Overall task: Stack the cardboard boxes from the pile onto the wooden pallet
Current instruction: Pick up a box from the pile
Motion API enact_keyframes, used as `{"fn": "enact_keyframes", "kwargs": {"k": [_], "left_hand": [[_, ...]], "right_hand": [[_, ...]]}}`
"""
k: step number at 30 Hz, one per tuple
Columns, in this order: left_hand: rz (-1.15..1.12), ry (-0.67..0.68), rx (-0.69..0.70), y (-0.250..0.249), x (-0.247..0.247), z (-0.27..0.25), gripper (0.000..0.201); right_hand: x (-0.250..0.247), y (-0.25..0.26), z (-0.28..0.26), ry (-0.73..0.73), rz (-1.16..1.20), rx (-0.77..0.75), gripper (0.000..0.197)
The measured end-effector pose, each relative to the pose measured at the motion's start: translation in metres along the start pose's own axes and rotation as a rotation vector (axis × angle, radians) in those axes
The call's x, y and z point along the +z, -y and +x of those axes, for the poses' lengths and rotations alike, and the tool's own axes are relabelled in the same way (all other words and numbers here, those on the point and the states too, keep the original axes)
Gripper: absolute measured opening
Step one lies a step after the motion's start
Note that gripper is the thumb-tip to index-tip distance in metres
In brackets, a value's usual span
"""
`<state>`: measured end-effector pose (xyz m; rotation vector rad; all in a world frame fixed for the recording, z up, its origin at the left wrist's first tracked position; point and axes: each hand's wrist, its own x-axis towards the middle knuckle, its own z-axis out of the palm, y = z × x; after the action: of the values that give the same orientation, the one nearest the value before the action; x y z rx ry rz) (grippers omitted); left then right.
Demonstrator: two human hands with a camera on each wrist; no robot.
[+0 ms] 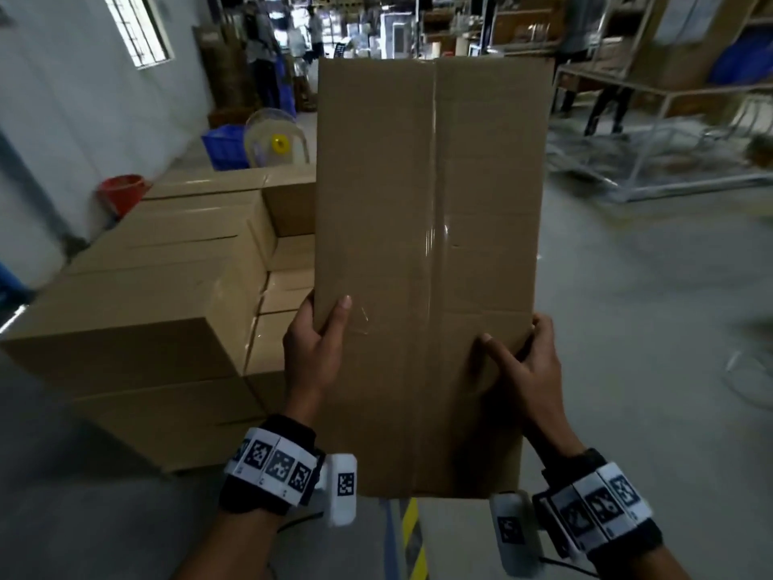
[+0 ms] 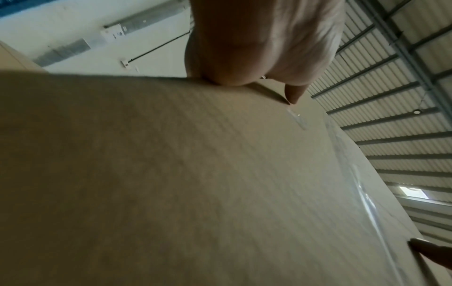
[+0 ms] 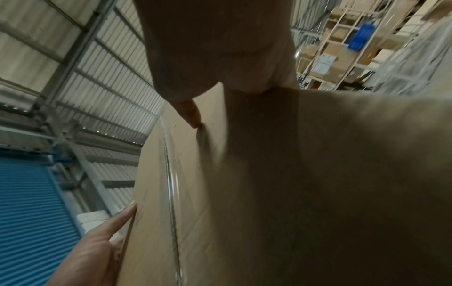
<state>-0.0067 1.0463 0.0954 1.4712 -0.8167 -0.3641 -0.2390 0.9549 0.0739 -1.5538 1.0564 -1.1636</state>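
I carry a long brown cardboard box [image 1: 431, 253] in front of me, its taped top seam running away from me. My left hand [image 1: 318, 341] grips its near left edge, thumb on top. On the opposite side my right hand [image 1: 523, 362] grips the near right edge, thumb on top too. The left wrist view shows the box's side [image 2: 171, 174] with my left hand [image 2: 264, 48] on its edge. The right wrist view shows the box [image 3: 318, 183] under my right hand [image 3: 220, 58]. Stacked cardboard boxes [image 1: 167, 295] stand to my left. No pallet shows.
A red bucket [image 1: 121, 194], a blue crate [image 1: 226, 144] and a fan [image 1: 274, 138] stand beyond the stack by the white wall. Metal racks [image 1: 669, 131] stand at the right, with people behind. Grey floor [image 1: 648, 328] lies to the right.
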Motion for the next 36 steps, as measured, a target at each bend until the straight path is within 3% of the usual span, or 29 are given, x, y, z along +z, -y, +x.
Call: {"fn": "enact_keyframes", "kwargs": {"k": [6, 10, 14, 17, 21, 28, 33, 36], "left_hand": [[-0.055, 0.019, -0.038, 0.024, 0.088, 0.036, 0.018], [-0.117, -0.042, -0.053, 0.053, 0.155, 0.074, 0.036], [-0.189, -0.103, -0.105, 0.080, 0.232, 0.126, 0.024], [-0.230, -0.116, -0.121, 0.085, 0.289, 0.166, 0.022], [-0.232, -0.137, -0.130, 0.084, 0.353, 0.214, 0.040], [-0.160, -0.210, -0.091, 0.094, 0.430, 0.304, 0.028], [-0.112, -0.334, -0.043, 0.105, 0.493, 0.364, 0.046], [-0.080, -0.404, -0.024, 0.101, 0.532, 0.399, 0.047]], "right_hand": [[-0.049, -0.028, 0.093, 0.132, -0.064, 0.057, 0.059], [-0.072, -0.046, 0.193, 0.224, -0.124, 0.042, 0.062], [-0.090, -0.063, 0.297, 0.317, -0.166, 0.038, 0.066], [-0.103, -0.077, 0.365, 0.309, -0.180, 0.028, 0.075], [-0.119, -0.095, 0.445, 0.280, -0.161, 0.029, 0.066], [-0.121, -0.133, 0.574, 0.344, -0.066, 0.035, 0.060], [-0.116, -0.168, 0.686, 0.437, -0.042, -0.039, 0.065], [-0.112, -0.179, 0.753, 0.495, -0.039, -0.056, 0.070]]}}
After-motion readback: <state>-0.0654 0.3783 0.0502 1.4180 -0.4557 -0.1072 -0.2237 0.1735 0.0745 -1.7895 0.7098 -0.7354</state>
